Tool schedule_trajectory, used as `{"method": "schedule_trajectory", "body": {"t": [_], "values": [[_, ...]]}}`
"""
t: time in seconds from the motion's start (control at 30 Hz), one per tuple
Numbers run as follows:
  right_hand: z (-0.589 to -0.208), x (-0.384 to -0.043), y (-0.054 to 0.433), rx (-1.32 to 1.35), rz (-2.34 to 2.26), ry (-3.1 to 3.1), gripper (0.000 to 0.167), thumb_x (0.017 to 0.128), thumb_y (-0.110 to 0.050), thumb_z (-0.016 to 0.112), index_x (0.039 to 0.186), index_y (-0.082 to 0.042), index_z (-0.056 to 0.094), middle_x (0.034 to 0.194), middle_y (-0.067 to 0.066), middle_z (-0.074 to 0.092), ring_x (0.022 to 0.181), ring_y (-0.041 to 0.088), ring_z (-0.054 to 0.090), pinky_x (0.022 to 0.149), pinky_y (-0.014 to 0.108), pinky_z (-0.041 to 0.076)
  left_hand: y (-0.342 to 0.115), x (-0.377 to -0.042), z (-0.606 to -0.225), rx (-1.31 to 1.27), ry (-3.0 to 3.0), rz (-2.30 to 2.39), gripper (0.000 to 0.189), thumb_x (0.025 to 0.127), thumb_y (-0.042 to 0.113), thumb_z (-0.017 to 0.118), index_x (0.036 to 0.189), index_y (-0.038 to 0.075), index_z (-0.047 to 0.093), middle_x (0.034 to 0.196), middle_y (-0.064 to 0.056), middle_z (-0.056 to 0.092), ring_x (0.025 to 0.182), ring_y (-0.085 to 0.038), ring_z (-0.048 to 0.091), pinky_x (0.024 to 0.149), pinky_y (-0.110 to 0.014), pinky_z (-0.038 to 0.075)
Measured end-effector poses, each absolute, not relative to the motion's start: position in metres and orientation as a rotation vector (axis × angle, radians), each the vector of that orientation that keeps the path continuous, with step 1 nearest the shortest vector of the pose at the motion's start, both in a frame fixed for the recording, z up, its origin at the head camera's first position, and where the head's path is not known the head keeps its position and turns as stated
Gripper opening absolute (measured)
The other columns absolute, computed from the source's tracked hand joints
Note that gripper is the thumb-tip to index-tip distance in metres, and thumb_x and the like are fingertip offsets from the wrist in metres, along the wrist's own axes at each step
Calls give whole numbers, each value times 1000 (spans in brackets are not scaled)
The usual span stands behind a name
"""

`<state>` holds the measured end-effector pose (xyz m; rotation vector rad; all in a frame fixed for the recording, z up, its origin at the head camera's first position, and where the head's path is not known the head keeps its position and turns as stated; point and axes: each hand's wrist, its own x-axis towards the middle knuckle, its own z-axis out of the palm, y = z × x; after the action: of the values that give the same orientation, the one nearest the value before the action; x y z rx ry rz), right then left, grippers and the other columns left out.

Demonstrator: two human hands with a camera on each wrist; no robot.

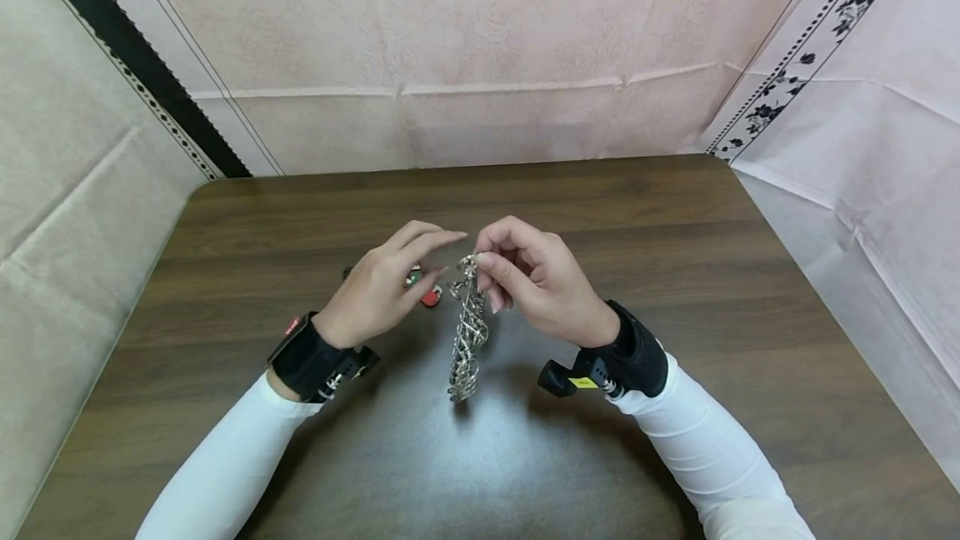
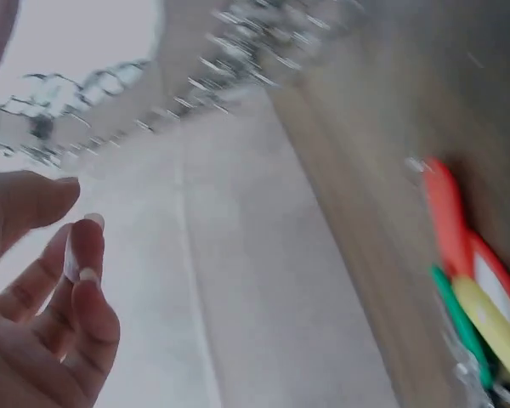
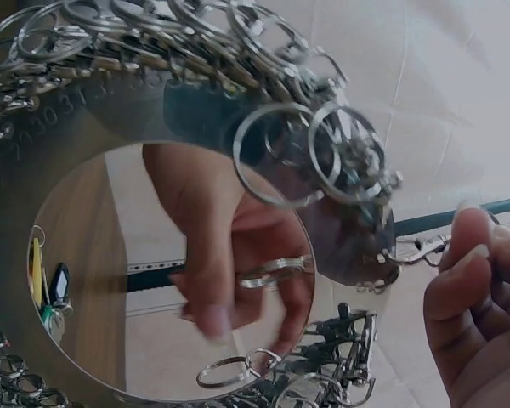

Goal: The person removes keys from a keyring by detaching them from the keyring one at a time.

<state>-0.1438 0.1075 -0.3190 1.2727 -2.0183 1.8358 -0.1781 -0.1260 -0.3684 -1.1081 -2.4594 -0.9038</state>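
Note:
A flat round metal hoop (image 1: 468,332), seen nearly edge-on in the head view, hangs upright between the hands. Its band (image 3: 110,110) carries printed numbers, and key rings with clasps (image 3: 263,34) crowd round its edge. The right hand (image 1: 543,282) pinches a small metal clasp (image 3: 421,251) at the hoop's rim between thumb and forefinger. Left of the hoop, the left hand (image 1: 390,282) has its thumb and fingers apart, and no object shows between them in the left wrist view. Through the hoop's opening, the right wrist view shows the left hand (image 3: 204,221) beyond.
Partly behind the left hand lie red, green and yellow keychain-like pieces (image 2: 467,263) on the brown wooden table (image 1: 675,215). A dark piece (image 3: 61,285) is beside them. Pale patterned cloth (image 1: 487,40) hangs at the back and both sides.

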Motion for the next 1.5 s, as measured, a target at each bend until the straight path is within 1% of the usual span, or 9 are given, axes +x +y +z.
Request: {"method": "schedule_trajectory", "body": {"t": [0.13, 0.4, 0.57, 0.8, 1.0, 1.17, 1.37, 1.43, 1.5], "values": [[-318, -144, 109, 1325, 1826, -2034, 5, 102, 3, 53, 98, 7, 52, 74, 13, 57, 55, 13, 54, 50, 26, 50, -121, -167, -359, -1243, -2416, -929, 53, 90, -2, 72, 139, 13, 59, 137, -8, 53, 90, -12, 65, 73, -30, 58], [-316, -145, 112, 1356, 1760, -2069, 4, 101, 3, 55, 98, 6, 53, 73, 15, 58, 55, 12, 53, 50, 25, 49, -120, -160, -354, -1321, -2352, -918, 45, 89, -1, 75, 131, 9, 63, 135, -10, 53, 101, -17, 66, 79, -31, 59], [-314, -146, 115, 1406, 1712, -2090, 5, 102, 2, 54, 99, 6, 53, 75, 12, 58, 56, 11, 52, 50, 24, 49, -119, -160, -353, -1330, -2337, -909, 38, 89, 3, 75, 126, 8, 65, 132, -8, 58, 97, -13, 67, 76, -27, 59], [-312, -148, 119, 1431, 1656, -2115, 5, 99, 8, 54, 98, 3, 55, 75, 12, 59, 56, 10, 51, 49, 24, 47, -120, -160, -351, -1356, -2335, -933, 31, 91, 10, 75, 120, 10, 65, 113, 1, 68, 87, -5, 64, 72, -21, 55], [-311, -148, 121, 1395, 1614, -2131, 4, 99, 7, 56, 98, 3, 56, 75, 11, 61, 55, 9, 51, 49, 22, 47, -122, -160, -350, -1361, -2350, -824, 23, 92, 14, 75, 115, 12, 72, 112, -1, 64, 82, -4, 64, 68, -20, 55], [-310, -149, 123, 1368, 1584, -2174, 4, 100, 2, 58, 97, 4, 57, 75, 9, 62, 54, 9, 52, 49, 23, 48, -122, -157, -349, -1367, -2386, -794, 20, 95, 19, 72, 115, 13, 70, 105, 4, 59, 76, -1, 57, 65, -17, 50], [-310, -151, 125, 1324, 1589, -2211, 4, 100, 2, 57, 98, 5, 57, 75, 12, 64, 55, 11, 52, 50, 23, 48, -119, -155, -351, -1312, -2422, -742, 19, 95, 19, 71, 111, 9, 68, 90, 2, 44, 63, -3, 44, 56, -16, 42], [-309, -152, 126, 1284, 1591, -2240, 1, 100, 4, 57, 100, 5, 57, 78, 12, 65, 57, 12, 53, 52, 24, 49, -119, -154, -350, -1283, -2456, -724, 18, 96, 19, 70, 111, 8, 67, 90, 2, 43, 63, -3, 44, 55, -16, 41], [-306, -154, 128, 1223, 1567, -2285, 4, 99, 4, 58, 104, 4, 59, 82, 11, 67, 61, 13, 55, 54, 24, 49, -119, -153, -349, -1250, -2493, -731, 18, 98, 19, 68, 111, 7, 66, 91, 1, 43, 63, -4, 45, 55, -17, 41]]}}
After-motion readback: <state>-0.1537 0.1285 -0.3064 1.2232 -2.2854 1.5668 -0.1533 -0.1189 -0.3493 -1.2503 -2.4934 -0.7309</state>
